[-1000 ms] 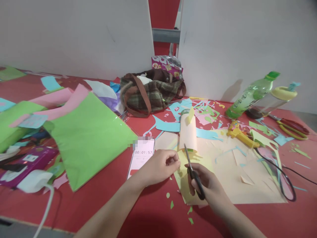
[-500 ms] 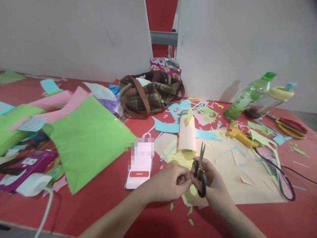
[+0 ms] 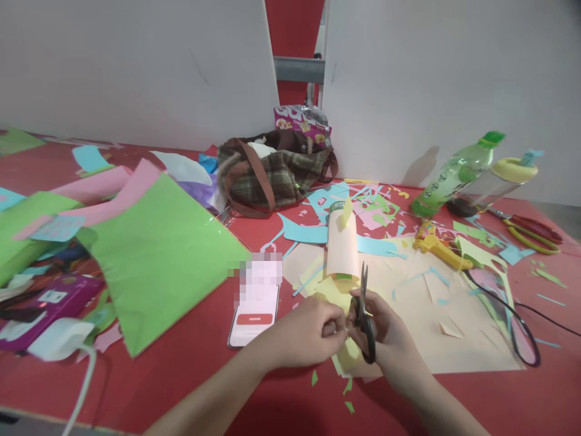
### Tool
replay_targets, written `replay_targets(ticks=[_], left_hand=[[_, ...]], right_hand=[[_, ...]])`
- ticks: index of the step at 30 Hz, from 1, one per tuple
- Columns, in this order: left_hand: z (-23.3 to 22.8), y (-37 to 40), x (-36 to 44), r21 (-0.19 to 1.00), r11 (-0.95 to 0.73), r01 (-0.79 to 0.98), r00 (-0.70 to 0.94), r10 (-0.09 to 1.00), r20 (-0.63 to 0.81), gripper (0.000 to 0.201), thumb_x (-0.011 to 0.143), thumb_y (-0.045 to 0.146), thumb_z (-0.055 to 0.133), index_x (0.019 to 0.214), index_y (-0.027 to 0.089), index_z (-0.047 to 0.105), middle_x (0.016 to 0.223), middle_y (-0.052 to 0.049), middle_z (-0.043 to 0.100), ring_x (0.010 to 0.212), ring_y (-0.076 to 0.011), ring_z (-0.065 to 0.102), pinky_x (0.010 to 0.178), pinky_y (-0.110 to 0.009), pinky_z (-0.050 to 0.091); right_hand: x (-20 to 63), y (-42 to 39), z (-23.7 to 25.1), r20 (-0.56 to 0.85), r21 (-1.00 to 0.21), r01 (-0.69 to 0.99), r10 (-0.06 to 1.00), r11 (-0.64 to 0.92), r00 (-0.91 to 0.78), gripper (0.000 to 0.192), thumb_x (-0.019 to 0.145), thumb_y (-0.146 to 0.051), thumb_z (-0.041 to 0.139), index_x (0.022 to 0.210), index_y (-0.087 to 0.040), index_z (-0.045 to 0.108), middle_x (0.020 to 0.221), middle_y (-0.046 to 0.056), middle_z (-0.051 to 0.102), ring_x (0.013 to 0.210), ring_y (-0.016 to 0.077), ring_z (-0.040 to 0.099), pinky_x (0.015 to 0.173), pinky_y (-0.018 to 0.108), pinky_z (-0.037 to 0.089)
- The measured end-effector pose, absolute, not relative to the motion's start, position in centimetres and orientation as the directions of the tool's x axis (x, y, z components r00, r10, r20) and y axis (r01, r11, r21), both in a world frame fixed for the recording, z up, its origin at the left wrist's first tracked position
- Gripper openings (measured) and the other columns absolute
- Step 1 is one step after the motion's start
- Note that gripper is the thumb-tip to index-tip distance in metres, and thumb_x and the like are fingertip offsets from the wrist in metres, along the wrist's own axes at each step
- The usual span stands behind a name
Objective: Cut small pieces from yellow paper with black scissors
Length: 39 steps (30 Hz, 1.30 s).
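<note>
My right hand [image 3: 385, 330] is closed round a pair of black-handled scissors [image 3: 364, 315], whose blades point up and away from me. Close against it, my left hand [image 3: 320, 330] has its fingers curled in a pinch; whatever they hold is too small or hidden to make out. Yellow paper [image 3: 349, 357] lies on the table beneath both hands. Just beyond them a tube wrapped in pale peach paper [image 3: 342, 248] rests on its side, a small yellow piece sticking up from it. Left of my hands a phone [image 3: 254, 309] lies screen up.
Large green paper sheets [image 3: 167, 260] cover the left side. A plaid bag [image 3: 290, 175] stands at the back. Toward the right are a yellow glue gun [image 3: 440, 251] with its cord, a green bottle [image 3: 458, 175], a clear cup [image 3: 494, 188], red-and-yellow-handled pliers [image 3: 535, 233] and paper scraps.
The scissors have turned slightly, their blades now more upright and closer together, tilted a little to the left. Both hands stay nearly in place.
</note>
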<state>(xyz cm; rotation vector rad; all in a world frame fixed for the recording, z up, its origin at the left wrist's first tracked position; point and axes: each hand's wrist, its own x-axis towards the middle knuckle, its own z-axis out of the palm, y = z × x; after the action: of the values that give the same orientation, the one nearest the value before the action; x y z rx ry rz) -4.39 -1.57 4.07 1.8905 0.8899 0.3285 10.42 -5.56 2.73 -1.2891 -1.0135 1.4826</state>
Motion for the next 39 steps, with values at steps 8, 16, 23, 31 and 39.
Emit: replay_targets(ticks=[8,16,23,31,39], left_hand=[[4.1,-1.4,-4.2,0.848,-0.272,0.455,0.669,0.733,-0.123,0.015,0.069,0.013,0.040,0.056,0.015,0.047,0.046,0.006,0.032,0.043,-0.0061,0.030,0.044,-0.019,0.023],[3.8,-1.4,-4.2,0.875,-0.208,0.437,0.648,0.747,-0.146,0.016,0.074,0.019,0.039,0.060,0.015,0.047,0.050,0.005,0.036,0.047,-0.0066,0.032,0.045,-0.019,0.024],[3.8,-1.4,-4.2,0.911,-0.108,0.398,0.630,0.754,-0.186,0.019,0.075,0.017,0.034,0.068,0.015,0.052,0.055,0.003,0.042,0.048,-0.0071,0.034,0.046,-0.019,0.027],[3.6,-1.3,-4.3,0.891,-0.127,0.437,0.651,0.728,-0.216,0.012,0.074,0.024,0.040,0.067,0.016,0.047,0.052,0.005,0.039,0.047,-0.0065,0.034,0.043,-0.018,0.025],[2.9,-1.4,-4.4,0.872,-0.135,0.470,0.635,0.738,-0.228,0.005,0.068,0.015,0.042,0.066,0.017,0.046,0.052,0.006,0.038,0.047,-0.0059,0.035,0.045,-0.017,0.027]], right_hand=[[10.4,-5.6,2.2,-0.267,-0.955,-0.124,0.963,-0.268,-0.026,0.037,0.062,-0.019,0.065,0.095,-0.022,0.048,0.069,-0.003,0.051,0.059,0.0108,0.051,0.053,0.022,0.040],[10.4,-5.5,2.1,-0.257,-0.951,-0.184,0.966,-0.249,0.018,0.038,0.060,-0.015,0.066,0.093,-0.022,0.050,0.067,-0.003,0.052,0.058,0.0100,0.049,0.050,0.019,0.039],[10.4,-5.5,2.2,-0.282,-0.936,-0.237,0.957,-0.260,0.066,0.039,0.059,-0.013,0.066,0.092,-0.023,0.050,0.067,-0.003,0.051,0.055,0.0089,0.047,0.044,0.016,0.035],[10.4,-5.3,2.0,-0.257,-0.934,-0.280,0.961,-0.220,0.103,0.039,0.057,-0.012,0.067,0.091,-0.022,0.051,0.066,-0.004,0.051,0.053,0.0074,0.048,0.043,0.016,0.035],[10.5,-5.4,1.9,-0.269,-0.937,-0.264,0.956,-0.230,0.120,0.038,0.059,-0.013,0.066,0.092,-0.022,0.050,0.067,-0.003,0.051,0.052,0.0079,0.049,0.042,0.016,0.036]])
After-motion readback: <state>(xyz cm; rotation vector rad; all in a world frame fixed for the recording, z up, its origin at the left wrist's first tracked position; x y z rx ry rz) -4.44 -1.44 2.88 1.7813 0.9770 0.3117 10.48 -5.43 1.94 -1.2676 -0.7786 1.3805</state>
